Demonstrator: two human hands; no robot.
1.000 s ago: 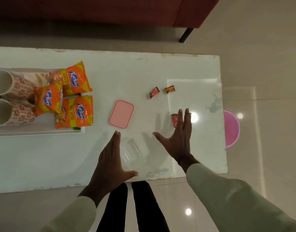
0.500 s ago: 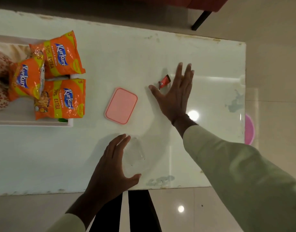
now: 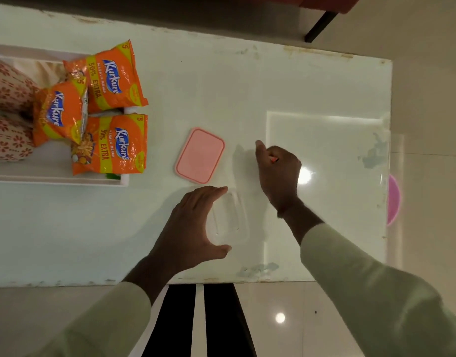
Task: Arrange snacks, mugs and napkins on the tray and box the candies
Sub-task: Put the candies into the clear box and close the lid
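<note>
A clear plastic box point(image 3: 229, 220) lies open near the table's front edge. My left hand point(image 3: 191, 228) cups its left side, fingers and thumb bracketing its two ends. Just beyond it rests the pink lid point(image 3: 200, 155), flat on the table. My right hand point(image 3: 278, 171) is closed in a fist to the right of the lid, and a bit of red candy wrapper point(image 3: 273, 159) shows between its fingers. No loose candy is visible on the table. At the left, the white tray point(image 3: 67, 179) holds three orange snack packs point(image 3: 113, 143) and flower-patterned mugs point(image 3: 8, 135).
The white marble table point(image 3: 325, 150) ends close on the right, with a pink round object point(image 3: 393, 199) on the floor past that edge. A dark furniture leg point(image 3: 318, 27) stands beyond the far edge. My legs are at the front edge.
My right hand has closed over the candies that lay on the table and drawn back toward the box. My left hand stays curled beside the clear box.
</note>
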